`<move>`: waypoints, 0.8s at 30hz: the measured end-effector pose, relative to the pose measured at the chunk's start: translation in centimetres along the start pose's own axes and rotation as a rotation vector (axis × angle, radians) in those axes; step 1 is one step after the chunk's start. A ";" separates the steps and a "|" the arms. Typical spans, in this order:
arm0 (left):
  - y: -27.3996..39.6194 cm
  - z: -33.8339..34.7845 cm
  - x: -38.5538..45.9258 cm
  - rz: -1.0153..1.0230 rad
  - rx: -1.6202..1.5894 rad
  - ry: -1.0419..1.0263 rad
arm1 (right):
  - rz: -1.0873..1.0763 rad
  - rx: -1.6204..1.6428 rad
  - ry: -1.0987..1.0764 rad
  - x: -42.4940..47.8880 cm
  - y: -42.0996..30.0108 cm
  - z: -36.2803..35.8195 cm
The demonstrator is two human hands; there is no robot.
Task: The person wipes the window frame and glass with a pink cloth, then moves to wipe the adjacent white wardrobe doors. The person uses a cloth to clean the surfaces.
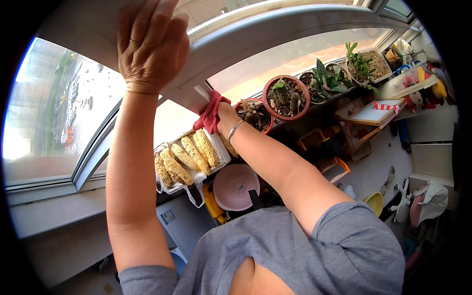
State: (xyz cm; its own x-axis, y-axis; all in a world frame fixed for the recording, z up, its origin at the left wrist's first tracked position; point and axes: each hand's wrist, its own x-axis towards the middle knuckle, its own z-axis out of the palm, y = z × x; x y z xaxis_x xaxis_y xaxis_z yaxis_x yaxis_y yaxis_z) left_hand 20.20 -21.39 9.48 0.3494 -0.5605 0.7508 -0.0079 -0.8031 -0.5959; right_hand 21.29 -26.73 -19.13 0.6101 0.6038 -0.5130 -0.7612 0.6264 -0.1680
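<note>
My left hand [152, 48] is raised against the white window frame [94, 40], back towards me and fingers extended upward. A ring is on one of its fingers, and its palm side is hidden. Lower down, my right hand [228, 117] presses a bunched red cloth [211, 114] against the bottom of the frame's post. Its fingers are mostly hidden by the cloth. Just below the cloth lie several dried corn cobs [191, 153] on a white tray [223, 155]. Beside my right wrist stands a red-rimmed pot [266, 126] with a withered plant.
Along the sill are a cactus pot [300, 112], leafy potted plants [326, 77] and a tub of soil [376, 66]. Beneath me stand a pink basin [236, 186] and a yellow object [214, 202]. A wooden-framed board [376, 112] juts out at the right. Glass [55, 110] is at the left.
</note>
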 end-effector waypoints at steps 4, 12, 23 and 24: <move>-0.5 0.1 -1.3 -0.005 0.032 -0.064 | 0.017 -0.163 0.031 -5.0 -3.9 0.3; -0.5 0.8 -1.4 -0.067 0.015 -0.157 | -0.932 -0.582 -0.057 -13.5 -11.7 7.1; 0.0 0.2 -1.3 -0.084 0.070 -0.198 | -1.360 -0.718 0.467 -10.0 -23.6 4.7; 0.3 0.2 -1.2 -0.090 0.058 -0.191 | -1.384 -0.744 0.415 -11.9 -23.2 6.7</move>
State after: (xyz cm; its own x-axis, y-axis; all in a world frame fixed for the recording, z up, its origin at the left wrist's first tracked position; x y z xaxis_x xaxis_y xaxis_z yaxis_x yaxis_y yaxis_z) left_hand 19.97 -20.88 8.35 0.5171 -0.4342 0.7376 0.0835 -0.8321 -0.5483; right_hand 33.18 -45.17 -3.51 0.8771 -0.4325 0.2089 0.2813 0.1101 -0.9533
